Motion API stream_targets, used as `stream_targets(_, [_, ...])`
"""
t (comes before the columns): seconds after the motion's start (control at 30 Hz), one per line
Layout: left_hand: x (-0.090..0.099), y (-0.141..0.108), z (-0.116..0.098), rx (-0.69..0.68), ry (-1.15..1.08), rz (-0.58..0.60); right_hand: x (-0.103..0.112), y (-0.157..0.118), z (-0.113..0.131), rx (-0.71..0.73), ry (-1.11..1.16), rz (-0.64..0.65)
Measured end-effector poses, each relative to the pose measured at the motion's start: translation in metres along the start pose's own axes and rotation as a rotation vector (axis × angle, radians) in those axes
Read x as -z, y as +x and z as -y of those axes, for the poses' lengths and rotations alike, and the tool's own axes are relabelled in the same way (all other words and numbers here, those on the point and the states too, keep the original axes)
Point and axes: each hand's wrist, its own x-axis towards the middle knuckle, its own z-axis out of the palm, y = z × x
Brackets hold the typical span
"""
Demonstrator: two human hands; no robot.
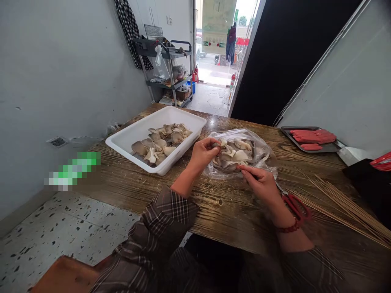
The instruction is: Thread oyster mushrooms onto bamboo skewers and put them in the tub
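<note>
My left hand (205,154) is closed, thumb and fingers pinching an oyster mushroom piece at the far left edge of a clear plastic bag (265,149). Grey and white oyster mushrooms (240,155) fill the opened bag. At its near side, the fingertips of my right hand (261,183) are pressed together beside a mushroom edge; whatever they pinch is too small to make out. To the left stands a white plastic tub (160,171) with more oyster mushrooms (160,144) in it, some with thin sticks showing. Red-handled scissors (295,207) lie partly under my right wrist.
Bamboo skewers (351,203) lie spread over the right of the wooden table (122,183). Behind them is a dark tray (324,148) with pink-red pieces (313,136). A shelf cart (168,55) stands beyond the table, near a glass door.
</note>
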Motion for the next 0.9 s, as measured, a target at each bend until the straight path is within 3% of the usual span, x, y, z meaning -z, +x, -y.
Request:
stream_targets(0.2, [-0.003,-0.002,0.005,-0.006,0.081,0.022,-0.004,0.0,-0.003,-0.089,0.12,-0.02])
stream_targets(0.4, [-0.002,-0.003,0.0,0.155,-0.186,0.034,-0.003,-0.001,-0.006,-0.124,0.183,0.022])
stream_targets(0.6, [-0.002,-0.002,0.006,0.266,-0.286,0.011,-0.006,-0.001,-0.009,-0.033,0.065,0.008])
stream_targets(0.9, [-0.001,-0.001,0.012,0.256,-0.212,-0.008,-0.01,-0.003,-0.014,0.127,-0.116,-0.093])
